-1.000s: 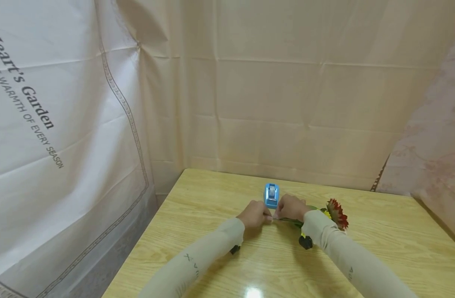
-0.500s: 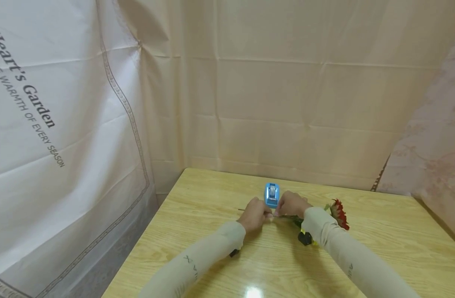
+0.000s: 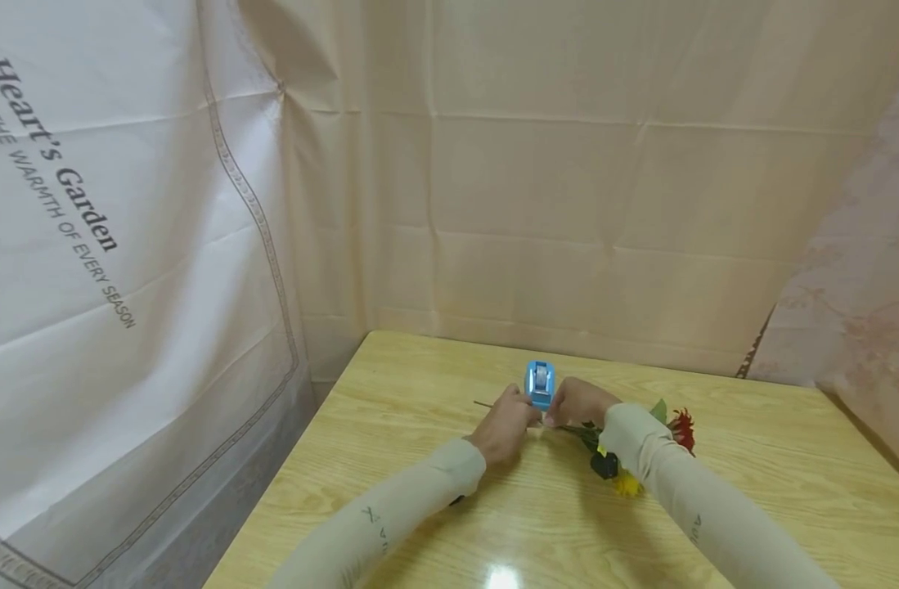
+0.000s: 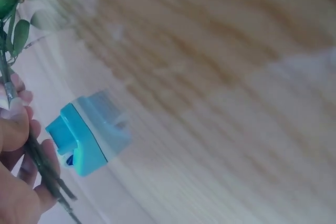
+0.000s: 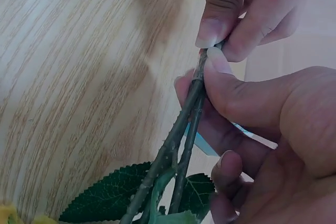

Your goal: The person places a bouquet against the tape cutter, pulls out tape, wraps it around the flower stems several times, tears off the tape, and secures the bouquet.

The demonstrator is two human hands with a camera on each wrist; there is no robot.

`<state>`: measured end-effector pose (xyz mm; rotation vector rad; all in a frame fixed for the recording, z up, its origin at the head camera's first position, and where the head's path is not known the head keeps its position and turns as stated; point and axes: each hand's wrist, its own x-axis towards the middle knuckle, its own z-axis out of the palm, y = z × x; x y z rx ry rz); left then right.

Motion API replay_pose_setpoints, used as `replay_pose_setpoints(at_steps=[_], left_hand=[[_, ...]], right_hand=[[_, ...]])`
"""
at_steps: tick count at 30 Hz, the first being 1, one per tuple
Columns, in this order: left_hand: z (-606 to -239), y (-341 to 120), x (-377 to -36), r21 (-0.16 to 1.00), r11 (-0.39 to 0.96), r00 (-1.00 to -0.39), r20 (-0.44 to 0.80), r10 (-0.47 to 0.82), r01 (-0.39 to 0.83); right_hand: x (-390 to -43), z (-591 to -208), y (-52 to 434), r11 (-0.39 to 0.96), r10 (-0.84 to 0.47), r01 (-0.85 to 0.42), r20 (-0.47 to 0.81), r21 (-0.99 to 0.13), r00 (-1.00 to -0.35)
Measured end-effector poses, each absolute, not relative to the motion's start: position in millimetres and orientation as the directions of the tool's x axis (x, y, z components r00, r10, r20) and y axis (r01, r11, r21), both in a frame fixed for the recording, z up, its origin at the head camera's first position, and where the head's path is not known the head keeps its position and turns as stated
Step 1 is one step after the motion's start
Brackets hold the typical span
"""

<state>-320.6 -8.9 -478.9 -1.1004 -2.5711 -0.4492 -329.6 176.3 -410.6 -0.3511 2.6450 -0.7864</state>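
Your right hand [image 5: 262, 114] and left hand [image 5: 247, 9] both pinch the flower stems [image 5: 184, 124] together near the tabletop's [image 3: 420, 384] far edge, bundled tight beside the tape dispenser [image 3: 539, 384].

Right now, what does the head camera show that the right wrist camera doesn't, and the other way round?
Only the head view shows the blue tape dispenser standing on the wooden table, the red flower head and the yellow flower head. Only the right wrist view shows the green leaves close up. Both show the left hand and right hand pinching the flower stems.
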Motion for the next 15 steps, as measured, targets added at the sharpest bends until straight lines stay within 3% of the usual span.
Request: replay_pose_setpoints(at_steps=[3, 6, 11, 15], left_hand=[[-477.6, -6.8, -320.7, 0.155, 0.658, -0.661, 0.367, 0.654, 0.737], [-477.2, -5.5, -323.5, 0.217, 0.650, -0.683, 0.309, 0.662, 0.728], [-475.8, -8.0, -330.3, 0.479, 0.620, -0.743, 0.110, 0.660, 0.621], [-471.4, -9.2, -330.6, 0.597, 0.611, -0.762, 0.000, 0.648, 0.520]], right_hand=[[-330.2, -413.9, 176.8, 0.821, -0.371, -0.178, -0.272, -0.542, -0.888], [-331.0, -418.0, 176.8, 0.815, -0.398, -0.214, -0.253, -0.538, -0.882], [-329.9, -420.7, 176.5, 0.804, -0.424, -0.261, -0.209, -0.535, -0.881], [-325.8, -419.3, 175.6, 0.823, -0.422, -0.283, -0.197, -0.491, -0.885]])
